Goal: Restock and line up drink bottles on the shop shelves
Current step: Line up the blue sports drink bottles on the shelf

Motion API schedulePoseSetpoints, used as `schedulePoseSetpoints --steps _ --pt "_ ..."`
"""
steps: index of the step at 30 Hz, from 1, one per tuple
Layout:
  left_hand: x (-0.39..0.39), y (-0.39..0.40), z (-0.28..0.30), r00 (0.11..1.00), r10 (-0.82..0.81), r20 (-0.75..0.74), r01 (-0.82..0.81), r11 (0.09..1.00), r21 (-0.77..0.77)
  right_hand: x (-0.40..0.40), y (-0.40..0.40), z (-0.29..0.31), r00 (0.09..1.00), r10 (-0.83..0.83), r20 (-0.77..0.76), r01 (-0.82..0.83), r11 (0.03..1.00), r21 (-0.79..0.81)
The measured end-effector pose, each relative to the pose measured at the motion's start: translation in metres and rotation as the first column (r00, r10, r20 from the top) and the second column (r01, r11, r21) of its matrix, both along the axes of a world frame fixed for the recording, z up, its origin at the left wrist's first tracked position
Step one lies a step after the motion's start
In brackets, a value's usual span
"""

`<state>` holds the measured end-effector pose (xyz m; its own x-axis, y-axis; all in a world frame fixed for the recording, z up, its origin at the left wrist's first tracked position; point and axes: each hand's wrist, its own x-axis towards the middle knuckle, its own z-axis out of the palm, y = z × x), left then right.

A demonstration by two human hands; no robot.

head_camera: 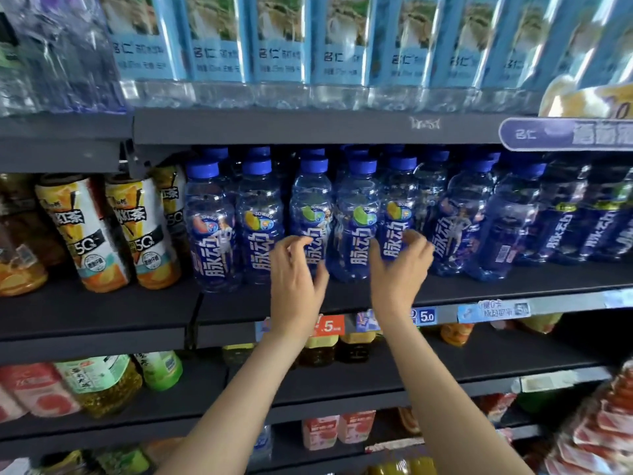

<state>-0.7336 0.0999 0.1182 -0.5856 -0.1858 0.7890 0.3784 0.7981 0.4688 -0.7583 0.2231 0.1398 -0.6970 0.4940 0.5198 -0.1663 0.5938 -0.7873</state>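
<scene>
Left hand (295, 274) and right hand (400, 269), fingers curled, each grip a blue bottle (313, 214); tea bottles (102, 231) at nine o'clock, bare shelf edge (137, 303) at six

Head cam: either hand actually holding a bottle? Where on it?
Each hand grips one blue-capped bottle at its lower label band. Left hand on the third bottle from the left, right hand on the fifth bottle. Both stand on the shelf.

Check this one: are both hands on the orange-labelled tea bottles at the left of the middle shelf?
No, the left hand and right hand are at the blue-capped bottles, well right of the tea bottles.
</scene>
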Motion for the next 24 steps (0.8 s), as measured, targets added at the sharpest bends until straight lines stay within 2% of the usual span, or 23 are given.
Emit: schedulePoseSetpoints --steps 2,4,6,10,13,15,17,20,24 --pt "-0.007 0.023 -0.004 0.999 0.005 0.04 -0.005 1.0 0.004 -0.017 0.027 0.003 0.986 0.018 0.163 -0.016 1.0 -0.012" --pt "-0.014 0.045 -0.01 0.993 0.041 0.113 -0.047 0.998 0.049 -0.034 0.042 -0.001 0.94 0.106 0.325 -0.127 0.991 0.043" --pt "-0.021 0.064 -0.013 0.972 0.087 0.217 -0.118 0.984 0.133 -0.046 0.051 -0.004 0.889 0.199 0.413 -0.245 0.967 0.063" --pt "-0.031 0.09 -0.013 0.947 0.168 0.273 -0.228 0.951 0.206 -0.057 0.063 -0.005 0.849 0.339 0.404 -0.368 0.93 -0.005" --pt "-0.03 0.097 -0.014 0.948 0.213 0.235 -0.272 0.927 0.26 -0.048 0.073 -0.008 0.857 0.36 0.369 -0.404 0.913 0.049" --pt "-0.025 0.101 -0.013 0.967 0.191 0.168 -0.234 0.927 0.294 -0.037 0.081 -0.014 0.87 0.391 0.3 -0.438 0.893 0.103" --pt "-0.018 0.11 -0.006 0.983 0.097 0.153 -0.141 0.94 0.309 -0.025 0.089 -0.019 0.851 0.46 0.253 -0.505 0.849 0.156" --pt "-0.015 0.116 0.01 0.983 -0.006 0.186 -0.051 0.953 0.3 -0.014 0.09 -0.019 0.751 0.613 0.244 -0.654 0.741 0.152" --pt "-0.009 0.099 0.025 0.979 0.102 0.178 -0.148 0.953 0.266 -0.019 0.096 -0.006 0.504 0.788 0.353 -0.858 0.504 0.098"
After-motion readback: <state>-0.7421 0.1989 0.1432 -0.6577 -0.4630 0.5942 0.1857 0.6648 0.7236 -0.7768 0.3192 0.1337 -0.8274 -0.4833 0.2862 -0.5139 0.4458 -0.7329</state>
